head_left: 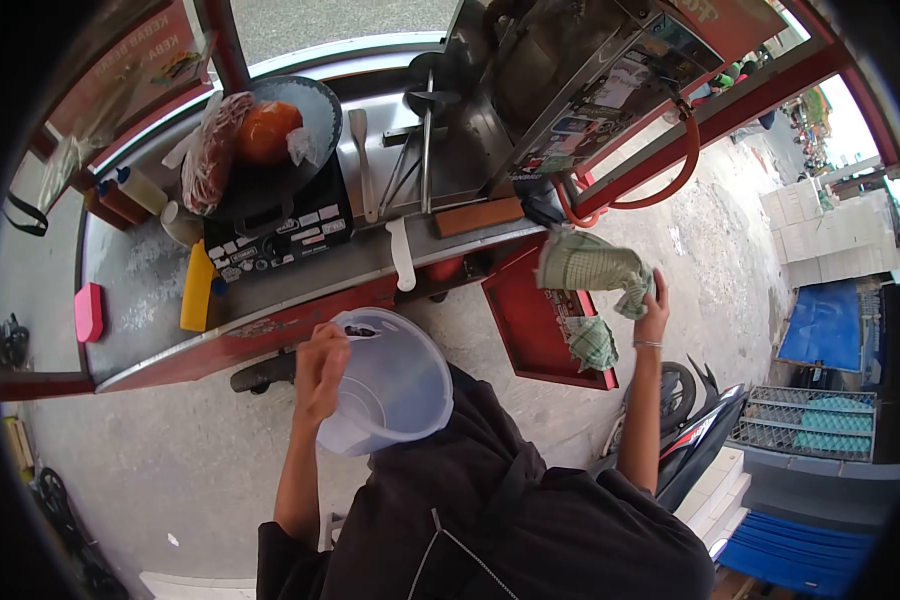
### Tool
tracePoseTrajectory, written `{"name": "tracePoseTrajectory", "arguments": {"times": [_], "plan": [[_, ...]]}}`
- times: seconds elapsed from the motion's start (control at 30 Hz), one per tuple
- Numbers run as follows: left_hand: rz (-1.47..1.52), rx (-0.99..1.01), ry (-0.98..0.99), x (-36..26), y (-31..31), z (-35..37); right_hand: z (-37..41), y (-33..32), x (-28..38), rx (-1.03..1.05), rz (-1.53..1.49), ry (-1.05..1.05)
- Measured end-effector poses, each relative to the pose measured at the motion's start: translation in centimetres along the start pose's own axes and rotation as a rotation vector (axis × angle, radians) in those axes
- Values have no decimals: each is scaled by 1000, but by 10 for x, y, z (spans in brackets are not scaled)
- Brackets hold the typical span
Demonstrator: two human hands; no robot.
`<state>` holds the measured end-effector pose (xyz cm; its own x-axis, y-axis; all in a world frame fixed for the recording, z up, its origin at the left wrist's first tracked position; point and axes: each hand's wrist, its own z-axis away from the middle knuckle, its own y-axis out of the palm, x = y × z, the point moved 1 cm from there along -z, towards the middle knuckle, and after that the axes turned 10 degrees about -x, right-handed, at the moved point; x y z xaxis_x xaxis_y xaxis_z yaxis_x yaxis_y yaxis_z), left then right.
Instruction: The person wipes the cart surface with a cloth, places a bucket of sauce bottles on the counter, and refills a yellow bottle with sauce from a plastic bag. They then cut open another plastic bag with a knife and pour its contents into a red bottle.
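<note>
My left hand (322, 372) is closed at the near-left rim of a translucent plastic bucket (410, 385), which is tilted so its inside faces up toward me. A small dark mark shows near the bucket's rim. Out to the right, my right hand (653, 312) grips one end of a green checkered cloth (590, 265), whose loose part spreads leftward in the air. Below it, a second green checkered cloth (592, 343) hangs over the edge of an open red cabinet door (530, 320).
On the steel counter (150, 310) stand a stove (280, 230) with a pan of bagged food (265, 130), a wooden spatula (363, 165), a white-bladed knife (401, 255), a yellow container (197, 290) and a pink box (89, 312). A motorcycle (695, 440) is parked at lower right.
</note>
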<state>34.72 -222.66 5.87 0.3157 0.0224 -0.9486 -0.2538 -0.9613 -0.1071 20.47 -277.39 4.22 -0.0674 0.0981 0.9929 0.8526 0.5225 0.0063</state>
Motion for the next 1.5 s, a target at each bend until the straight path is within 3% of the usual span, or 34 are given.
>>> {"name": "tracePoseTrajectory", "arguments": {"times": [0.03, 0.1, 0.17, 0.23, 0.3, 0.37, 0.43, 0.47, 0.5, 0.53, 0.57, 0.6, 0.63, 0.67, 0.73, 0.83, 0.93, 0.97, 1.03, 1.17, 1.4, 1.43, 1.5], "plan": [[4, 2, 65, -16, -6, -10, 2, -2, -22, -225, 143, -117], [119, -242, -7, -51, -11, -21, 2, 9, -33, -628, 106, -162], [157, -175, 279, -78, -37, -52, -16, 5, -32, -745, 98, -277], [177, -196, 443, -104, -57, -82, -30, 16, -16, -672, 162, -416], [185, -428, 387, -109, -69, -106, -33, 36, -8, -569, 371, -582], [669, -970, -71, -101, -82, -143, -25, 55, -6, -379, 663, -701], [181, -713, 597, -87, -68, -203, -26, 60, -52, -99, 817, -701], [-165, -701, 708, -65, -83, -237, -28, 56, -94, 27, 940, -526], [-352, -864, 658, -67, -61, -261, -25, 48, -145, 181, 1010, -389], [-1060, -1090, 1219, -49, -50, -319, -14, 56, -188, 302, 1195, -260], [-1056, -1106, 1161, -15, -51, -365, -6, 63, -187, 300, 1135, -342], [-303, -1027, 773, -5, -28, -391, -2, 68, -193, 235, 1104, -236], [-140, -810, 651, 7, -30, -419, 3, 72, -192, 223, 1143, -219], [-36, -870, 771, 10, -15, -448, 8, 75, -183, 207, 1182, -204], [-155, -895, 708, 33, -2, -493, 8, 72, -184, 193, 1125, -255], [-359, -885, 786, 59, 8, -548, 5, 56, -193, 236, 1075, -245], [-354, -904, 764, 80, 24, -590, -2, 41, -202, 265, 1019, -238], [-341, -928, 770, 90, 27, -600, -6, 34, -206, 291, 1011, -323], [-465, -965, 769, 118, 38, -612, -8, 29, -204, 290, 1008, -238], [-411, -1003, 677, 160, 55, -614, -19, 17, -215, 301, 995, -238], [-616, -699, 724, 160, 44, -596, -28, 23, -191, 352, 949, -116], [-823, -670, 770, 158, 44, -596, -35, 26, -192, 358, 961, -70], [-847, -421, 812, 143, 48, -585, -47, 28, -195, 356, 971, -139]]}}
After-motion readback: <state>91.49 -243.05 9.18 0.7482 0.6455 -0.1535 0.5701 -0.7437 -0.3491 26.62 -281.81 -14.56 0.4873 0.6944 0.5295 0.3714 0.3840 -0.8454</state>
